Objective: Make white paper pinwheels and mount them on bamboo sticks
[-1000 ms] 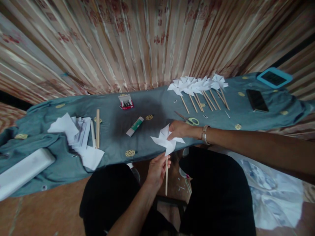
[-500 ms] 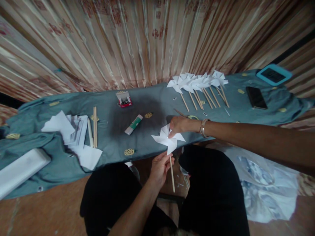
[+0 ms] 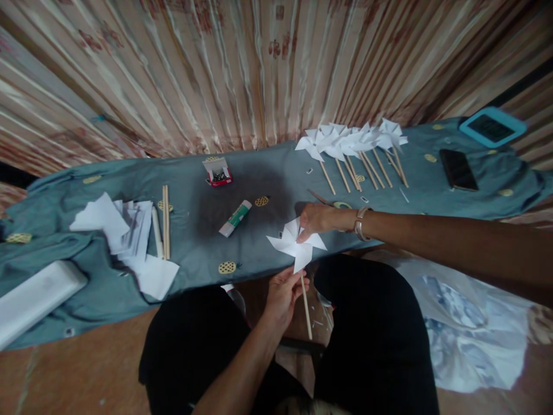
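A white paper pinwheel (image 3: 302, 253) on a wooden stick (image 3: 307, 311) is between my hands at the table's near edge. My left hand (image 3: 283, 294) is closed round the stick just below the paper blades, and the stick's lower end hangs over the gap between the knees. At the pinwheel's centre, my right hand (image 3: 317, 220) presses with a fingertip, its other fingers curled and partly hidden. Behind that hand lie scissors (image 3: 341, 205), partly covered. A green and white glue stick (image 3: 235, 218) lies to the left, and an open red box (image 3: 219, 174) of small dark pins stands farther back.
Several finished pinwheels (image 3: 354, 141) lie in a row at the back right. A phone (image 3: 458, 169) and a blue-framed device (image 3: 492, 127) are beyond them. To the left are paper pieces (image 3: 136, 233), loose sticks (image 3: 166, 222) and a long white case (image 3: 41, 300).
The view has shifted slightly. Both hands keep the same hold on the pinwheel, with no clear movement between them.
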`<state>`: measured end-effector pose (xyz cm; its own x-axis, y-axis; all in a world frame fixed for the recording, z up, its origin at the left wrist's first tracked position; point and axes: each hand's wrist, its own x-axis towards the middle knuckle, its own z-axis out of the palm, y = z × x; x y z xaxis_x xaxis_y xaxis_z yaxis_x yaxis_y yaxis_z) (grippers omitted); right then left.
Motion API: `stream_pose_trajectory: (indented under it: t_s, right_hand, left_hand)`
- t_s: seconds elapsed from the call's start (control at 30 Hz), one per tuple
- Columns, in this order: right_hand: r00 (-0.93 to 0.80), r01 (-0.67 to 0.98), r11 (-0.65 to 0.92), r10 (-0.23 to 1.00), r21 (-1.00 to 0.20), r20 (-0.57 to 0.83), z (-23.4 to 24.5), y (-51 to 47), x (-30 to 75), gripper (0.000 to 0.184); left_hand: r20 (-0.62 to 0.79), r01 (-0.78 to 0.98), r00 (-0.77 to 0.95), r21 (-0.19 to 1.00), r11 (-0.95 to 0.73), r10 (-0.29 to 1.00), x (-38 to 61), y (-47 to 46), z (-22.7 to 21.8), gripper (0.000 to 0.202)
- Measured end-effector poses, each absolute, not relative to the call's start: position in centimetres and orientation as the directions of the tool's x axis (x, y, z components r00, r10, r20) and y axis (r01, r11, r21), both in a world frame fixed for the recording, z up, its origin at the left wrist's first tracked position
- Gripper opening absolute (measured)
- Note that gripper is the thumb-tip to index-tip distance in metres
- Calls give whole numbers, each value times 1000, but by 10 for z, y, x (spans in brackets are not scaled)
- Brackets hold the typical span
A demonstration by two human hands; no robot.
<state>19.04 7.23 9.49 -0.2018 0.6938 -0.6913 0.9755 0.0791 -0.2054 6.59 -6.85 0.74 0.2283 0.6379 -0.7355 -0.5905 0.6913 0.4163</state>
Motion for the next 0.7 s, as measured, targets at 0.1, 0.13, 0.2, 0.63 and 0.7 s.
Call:
stream_pose_trajectory:
  t_s: [0.1, 0.13, 0.2, 0.63, 0.7]
  right_hand:
    - [-194, 974, 57, 706, -218, -681, 95, 72, 191, 19]
    - [-195, 973, 54, 708, -223, -679, 94, 72, 191, 19]
    - [-200, 972, 54, 706, -229, -680, 91, 73, 192, 20]
    - [-148, 976, -7, 712, -217, -687, 86, 73, 192, 22]
    - [-142, 975, -18, 711, -220, -689, 86, 73, 192, 23]
  left_hand:
    - [-732, -583, 235, 421, 695, 640, 66, -68, 7, 24]
    - [-732, -581, 237, 421, 697, 639, 66, -68, 7, 25]
    - [-730, -582, 241, 418, 697, 639, 66, -67, 7, 28]
    - [-729, -584, 245, 415, 697, 639, 66, -66, 6, 37]
    - [-725, -585, 246, 418, 695, 643, 66, -67, 6, 37]
